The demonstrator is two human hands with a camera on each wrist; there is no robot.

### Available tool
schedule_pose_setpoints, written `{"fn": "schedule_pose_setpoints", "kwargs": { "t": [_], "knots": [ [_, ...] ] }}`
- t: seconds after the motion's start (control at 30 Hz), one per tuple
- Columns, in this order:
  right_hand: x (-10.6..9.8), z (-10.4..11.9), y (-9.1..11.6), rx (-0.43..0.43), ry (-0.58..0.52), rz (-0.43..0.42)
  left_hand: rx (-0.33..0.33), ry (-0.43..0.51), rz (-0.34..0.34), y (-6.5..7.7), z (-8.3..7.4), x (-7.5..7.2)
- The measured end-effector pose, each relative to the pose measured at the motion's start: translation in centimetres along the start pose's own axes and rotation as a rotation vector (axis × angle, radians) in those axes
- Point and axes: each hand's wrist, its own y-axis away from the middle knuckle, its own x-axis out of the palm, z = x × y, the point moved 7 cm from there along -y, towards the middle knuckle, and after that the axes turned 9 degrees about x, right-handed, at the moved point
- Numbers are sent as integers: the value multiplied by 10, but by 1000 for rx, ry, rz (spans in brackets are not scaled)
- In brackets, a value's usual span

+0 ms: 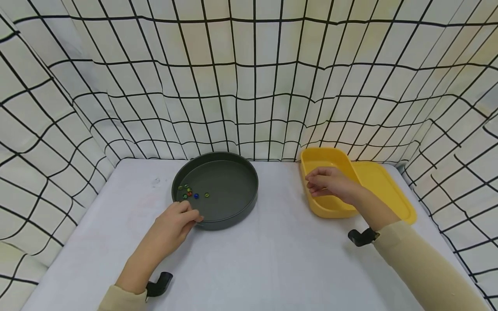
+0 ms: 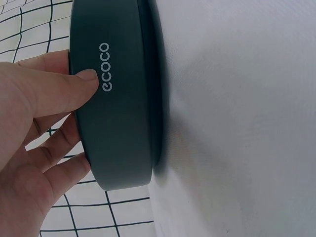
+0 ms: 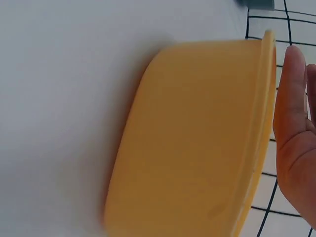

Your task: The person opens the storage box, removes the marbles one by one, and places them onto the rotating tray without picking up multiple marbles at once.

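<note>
My left hand (image 1: 171, 226) pinches the near-left rim of a dark grey-green round tray (image 1: 225, 183). In the left wrist view, its thumb presses the outer wall beside the "ecoco" lettering (image 2: 106, 67), with the other fingers behind the rim. Several small marbles, green, yellowish, red and one blue marble (image 1: 196, 196), lie on the tray's left side. Over a yellow rectangular container (image 1: 332, 212) hovers my right hand (image 1: 330, 185), fingers loosely bent, with nothing visible in them. The right wrist view shows its thumb (image 3: 291, 98) just beyond the container's rim.
A flat yellow lid (image 1: 383, 190) lies against the container's right side. Everything stands on a white-covered table (image 1: 272, 259). White sheeting with black netting (image 1: 254, 82) rises behind the table and along both sides.
</note>
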Motion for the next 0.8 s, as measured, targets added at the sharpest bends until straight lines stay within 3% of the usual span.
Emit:
{"fn": "schedule_pose_setpoints", "kwargs": {
  "t": [0.47, 0.8],
  "knots": [
    [-24, -29, 11, 91, 144, -62, -6, 8, 4, 0, -1, -1],
    [-22, -48, 5, 138, 404, -9, -23, 8, 26, 1, 2, 3]
  ]
}}
